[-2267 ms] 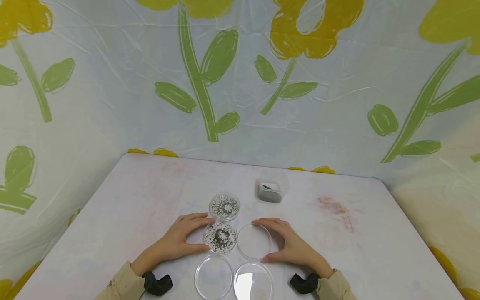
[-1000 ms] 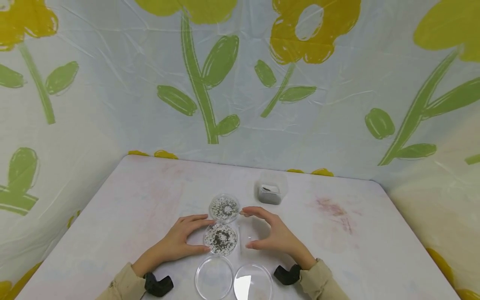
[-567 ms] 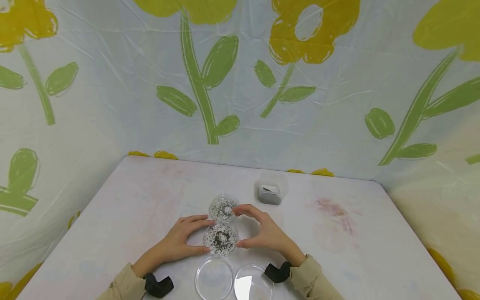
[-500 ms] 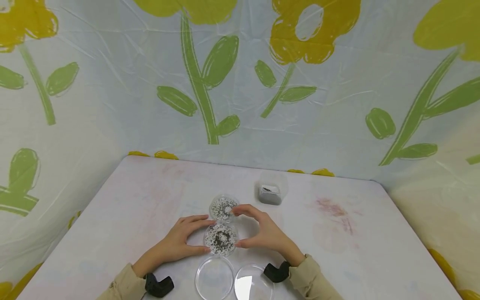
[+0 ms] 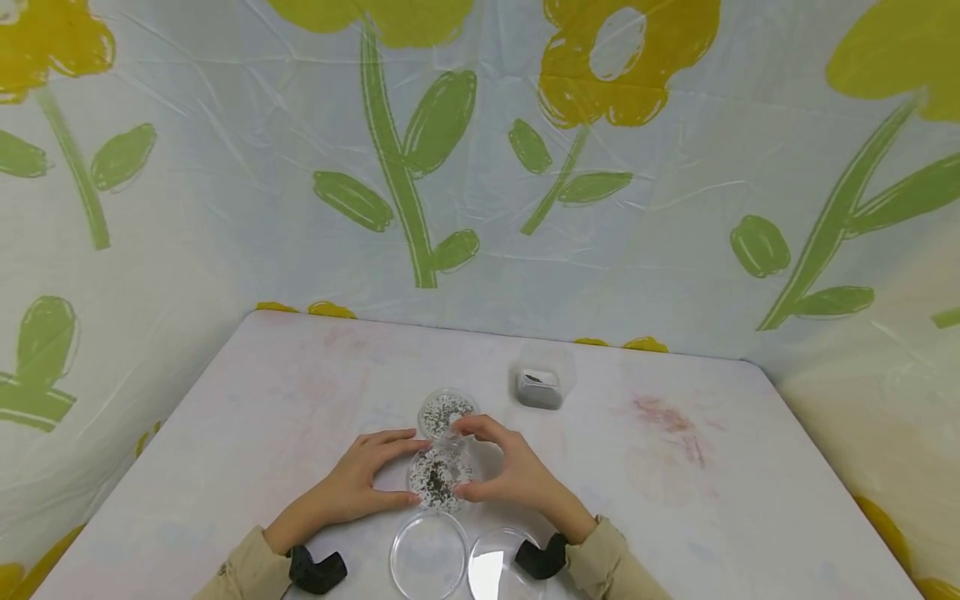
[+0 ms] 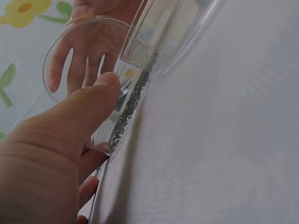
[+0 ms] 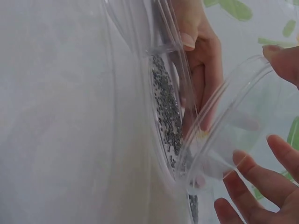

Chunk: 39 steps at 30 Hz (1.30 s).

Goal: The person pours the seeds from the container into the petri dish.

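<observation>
My left hand (image 5: pixel 367 477) grips the left side of a clear petri dish (image 5: pixel 433 485) strewn with small dark grains, which sits on the table. Thumb and fingers lie on opposite sides of its rim. Over the dish's right part, my right hand (image 5: pixel 510 465) holds a clear round lid (image 7: pixel 233 116) by its edge. The lid is tilted steeply, its lower edge right at the dish's rim in the right wrist view. Behind the gripped dish stands a second petri dish (image 5: pixel 441 410) with similar grains.
Two clear round dish pieces, one at left (image 5: pixel 427 557) and one at right (image 5: pixel 487 575), lie at the table's front. A small transparent box (image 5: pixel 538 392) with dark contents stands farther back. Flower-printed cloth (image 5: pixel 480 167) hangs behind the table.
My right hand has lifted the clear lid from the table right of the dish, carried it left over the grains and tilted it. My left hand has stayed on the dish.
</observation>
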Available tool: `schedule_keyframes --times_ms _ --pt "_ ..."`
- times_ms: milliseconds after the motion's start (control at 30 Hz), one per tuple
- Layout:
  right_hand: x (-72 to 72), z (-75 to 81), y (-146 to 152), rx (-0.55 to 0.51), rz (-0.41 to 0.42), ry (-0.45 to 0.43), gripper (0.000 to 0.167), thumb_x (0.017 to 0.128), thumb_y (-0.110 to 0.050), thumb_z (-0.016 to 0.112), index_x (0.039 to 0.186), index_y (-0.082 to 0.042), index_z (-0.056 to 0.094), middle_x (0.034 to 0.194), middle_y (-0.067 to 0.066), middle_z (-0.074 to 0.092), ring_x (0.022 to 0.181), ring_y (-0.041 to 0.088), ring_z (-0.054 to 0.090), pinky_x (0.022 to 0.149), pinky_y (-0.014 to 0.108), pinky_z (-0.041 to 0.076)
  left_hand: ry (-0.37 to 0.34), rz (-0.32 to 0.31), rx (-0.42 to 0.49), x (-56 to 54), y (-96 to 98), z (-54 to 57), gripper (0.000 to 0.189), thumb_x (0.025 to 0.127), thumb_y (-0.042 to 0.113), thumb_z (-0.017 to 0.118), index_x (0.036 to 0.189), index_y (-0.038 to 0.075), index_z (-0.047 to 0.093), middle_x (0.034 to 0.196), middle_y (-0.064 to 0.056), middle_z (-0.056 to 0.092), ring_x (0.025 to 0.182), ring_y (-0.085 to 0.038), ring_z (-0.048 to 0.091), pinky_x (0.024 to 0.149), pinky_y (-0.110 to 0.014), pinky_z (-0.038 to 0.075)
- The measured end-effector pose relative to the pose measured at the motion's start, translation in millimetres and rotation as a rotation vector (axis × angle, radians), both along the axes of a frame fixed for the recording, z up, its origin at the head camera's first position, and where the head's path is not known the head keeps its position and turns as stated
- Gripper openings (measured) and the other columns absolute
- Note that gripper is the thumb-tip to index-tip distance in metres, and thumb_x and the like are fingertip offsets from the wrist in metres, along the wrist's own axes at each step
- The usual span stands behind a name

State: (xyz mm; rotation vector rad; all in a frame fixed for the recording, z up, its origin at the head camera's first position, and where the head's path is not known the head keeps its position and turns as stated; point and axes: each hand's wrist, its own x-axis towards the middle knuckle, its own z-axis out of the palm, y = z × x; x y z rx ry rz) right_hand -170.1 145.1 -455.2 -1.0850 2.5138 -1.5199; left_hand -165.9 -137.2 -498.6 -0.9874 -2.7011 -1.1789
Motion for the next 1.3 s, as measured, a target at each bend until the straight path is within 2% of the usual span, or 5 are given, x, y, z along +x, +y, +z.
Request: schedule_keyframes --times_ms 233,467,900,1067,1300 --pt "4.5 0.2 -6 0.026 0.030 0.000 0.071 0.074 -0.024 0.088 0.136 -0.015 0.054 0.137 -0.002 0.057 0.128 0.019 0.051 0.103 0.044 0.045 0.008 -0.005 0.004 0.3 -0.3 0.5 0.067 0.081 0.057 0.075 0.141 0.039 0.053 0.148 -0.002 0.048 0.132 -0.027 0.043 0.102 -0.058 0.034" --pt "10.0 3.1 -11 0.102 0.060 -0.016 0.075 0.076 -0.026 0.086 0.141 -0.015 0.051 0.142 -0.002 0.052 0.131 0.020 0.046 0.108 0.047 0.039 0.052 0.001 0.011 1.1 -1.4 -0.9 0.073 0.080 0.053 0.078 0.143 0.026 0.054 0.146 -0.004 0.051 0.129 -0.030 0.046 0.100 -0.059 0.036" --pt "9.3 -1.9 -17 0.180 0.132 0.158 0.081 0.074 -0.019 0.087 0.143 -0.007 0.046 0.143 0.005 0.049 0.132 0.021 0.041 0.111 0.042 0.035 0.089 -0.010 0.016 -1.0 -0.1 -2.4 0.075 0.080 0.052 0.078 0.145 0.025 0.052 0.145 -0.003 0.052 0.128 -0.028 0.047 0.101 -0.057 0.036" --pt "10.5 -0.4 -19 0.212 0.152 0.157 0.080 0.077 -0.019 0.085 0.145 -0.010 0.044 0.148 0.004 0.046 0.136 0.021 0.038 0.111 0.045 0.033 0.097 -0.024 0.022 -0.5 0.2 -0.3 0.075 0.080 0.051 0.079 0.144 0.025 0.052 0.145 -0.005 0.052 0.129 -0.028 0.047 0.101 -0.056 0.036" --pt "11.4 2.5 -21 0.273 0.190 0.185 0.075 0.083 -0.024 0.079 0.147 -0.010 0.044 0.153 0.004 0.042 0.143 0.023 0.034 0.114 0.052 0.028 0.095 -0.004 0.006 -0.3 -0.3 -0.4 0.079 0.077 0.053 0.080 0.145 0.024 0.052 0.145 -0.004 0.053 0.129 -0.028 0.047 0.101 -0.056 0.038"
